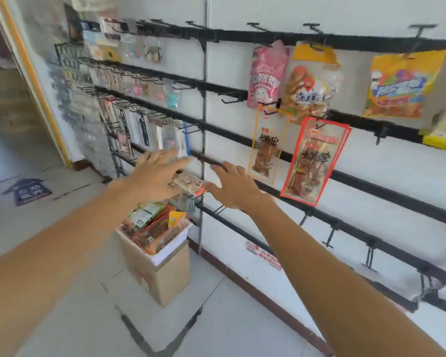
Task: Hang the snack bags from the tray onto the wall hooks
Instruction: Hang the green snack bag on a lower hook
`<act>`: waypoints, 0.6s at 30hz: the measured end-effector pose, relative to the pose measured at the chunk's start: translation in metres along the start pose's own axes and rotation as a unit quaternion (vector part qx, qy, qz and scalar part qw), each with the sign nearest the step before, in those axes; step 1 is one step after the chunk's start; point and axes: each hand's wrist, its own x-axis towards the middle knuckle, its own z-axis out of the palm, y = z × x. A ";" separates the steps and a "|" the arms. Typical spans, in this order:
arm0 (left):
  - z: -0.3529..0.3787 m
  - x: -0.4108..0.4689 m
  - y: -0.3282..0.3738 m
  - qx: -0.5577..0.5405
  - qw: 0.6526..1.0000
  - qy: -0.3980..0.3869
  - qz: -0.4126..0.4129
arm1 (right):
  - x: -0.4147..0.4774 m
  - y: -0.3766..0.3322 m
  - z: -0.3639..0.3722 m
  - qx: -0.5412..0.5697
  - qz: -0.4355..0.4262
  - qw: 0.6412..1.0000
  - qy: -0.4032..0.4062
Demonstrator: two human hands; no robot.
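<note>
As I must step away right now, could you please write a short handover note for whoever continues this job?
Left hand: fingers spread over a snack packet, grip hidden.
Right hand: open, thumb beside that packet.
Done: several bags hang on hooks, such as the pink bag and the red-edged bag.
Left: hook this packet, then the bags in the white tray on the cardboard box.

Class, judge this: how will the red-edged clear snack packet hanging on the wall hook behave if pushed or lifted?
The red-edged clear snack packet hangs askew from one black hook, so a push would probably swing it. It looks flat and thin, so likely light and bendy. Its glossy film may be slippery.
</note>
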 end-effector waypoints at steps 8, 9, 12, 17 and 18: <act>0.094 -0.007 -0.148 -0.078 0.987 -0.101 -0.099 | 0.104 -0.107 0.095 0.044 -0.043 0.994 -0.089; 0.107 -0.003 -0.161 -0.077 0.986 -0.109 -0.099 | 0.117 -0.111 0.107 0.045 -0.042 0.993 -0.099; 0.143 0.020 -0.194 -0.075 0.984 -0.133 -0.091 | 0.158 -0.119 0.140 0.048 -0.049 0.991 -0.119; 0.199 0.075 -0.237 -0.060 0.981 -0.171 -0.071 | 0.238 -0.115 0.208 0.081 -0.034 0.981 -0.172; 0.210 0.087 -0.246 -0.059 0.979 -0.182 -0.072 | 0.256 -0.112 0.223 0.091 -0.025 0.978 -0.184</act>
